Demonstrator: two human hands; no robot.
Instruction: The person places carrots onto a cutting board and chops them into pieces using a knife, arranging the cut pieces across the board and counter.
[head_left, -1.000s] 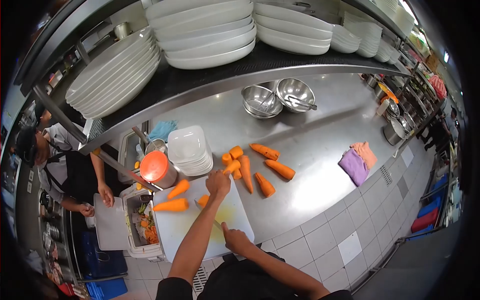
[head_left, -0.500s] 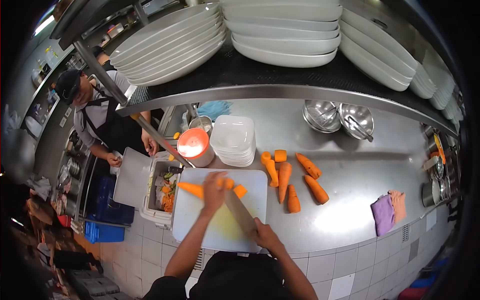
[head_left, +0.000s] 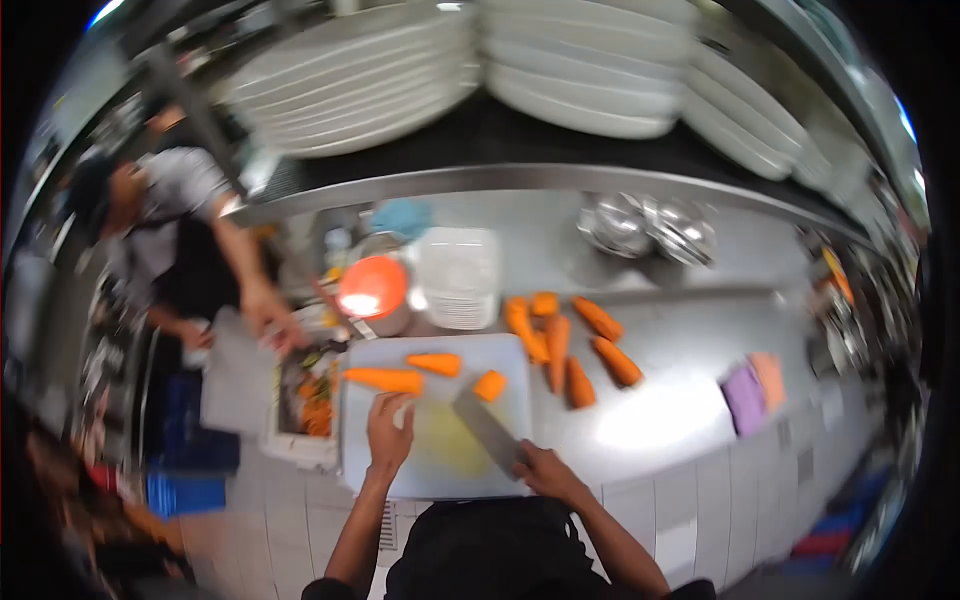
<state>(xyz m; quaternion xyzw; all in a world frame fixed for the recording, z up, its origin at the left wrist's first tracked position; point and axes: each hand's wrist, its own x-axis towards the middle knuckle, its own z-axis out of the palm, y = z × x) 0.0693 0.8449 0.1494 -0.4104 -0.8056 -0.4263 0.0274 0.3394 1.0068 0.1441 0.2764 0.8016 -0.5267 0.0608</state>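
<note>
My right hand (head_left: 547, 472) grips the handle of a broad-bladed kitchen knife (head_left: 487, 428), its blade slanting up and left over the cutting board (head_left: 375, 470). Just below the long peeled carrot (head_left: 384, 380) is my left hand (head_left: 389, 430), fingers apart and holding nothing; whether a fingertip touches the carrot is blurred. A shorter tapered carrot piece (head_left: 434, 364) rests farther up the board. Near the knife's tip sits a stubby carrot chunk (head_left: 490, 386). Right of the board, several more carrots (head_left: 557, 352) lie on the steel counter (head_left: 660, 370).
Left of the board stands a bin of peelings (head_left: 318, 400), with a co-worker's hand (head_left: 270, 315) above it. Behind are an orange-lidded tub (head_left: 373, 288), stacked white dishes (head_left: 458, 280) and metal bowls (head_left: 618, 222). A plate-laden shelf (head_left: 480, 178) crosses overhead. Folded cloths (head_left: 745, 398) lie right.
My left hand has let go of the carrot and drawn back toward me and left. The carrot pieces lie apart. The co-worker's hand has reached over the bin. The view has shifted slightly.
</note>
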